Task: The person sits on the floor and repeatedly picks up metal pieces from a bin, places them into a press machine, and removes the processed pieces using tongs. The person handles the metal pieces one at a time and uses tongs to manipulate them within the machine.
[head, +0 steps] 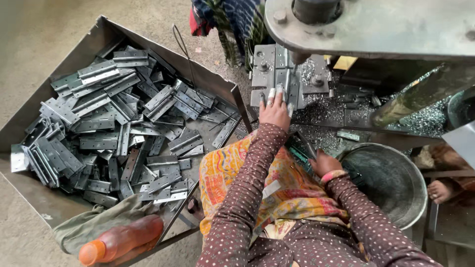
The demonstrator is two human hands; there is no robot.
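The left hand (275,111) is stretched far out to the machine bed, fingers extended and nearly flat, their taped tips pressed onto a grey metal hinge (283,79) that lies in the fixture plate (264,69) under the press head (316,10). The hinge is pinned down rather than gripped. Lower and to the right, the right hand (322,162) is seen curled near the lap, just beside the rim of a round metal bowl (391,178); its fingers are bent inward, but whether anything is held cannot be told (they are turned away from the camera). Metal shavings (321,106) are scattered thickly over the bed around the fixture.

On the left, a big sheet-metal tray (29,123) is piled with loose grey hinges (114,128), lying flat and crossed over one another. At the near edge of that tray an orange plastic bottle (121,240) is laid on its side on a drab cloth (84,225). At the far right, a bare foot (439,190) of another person is seen.
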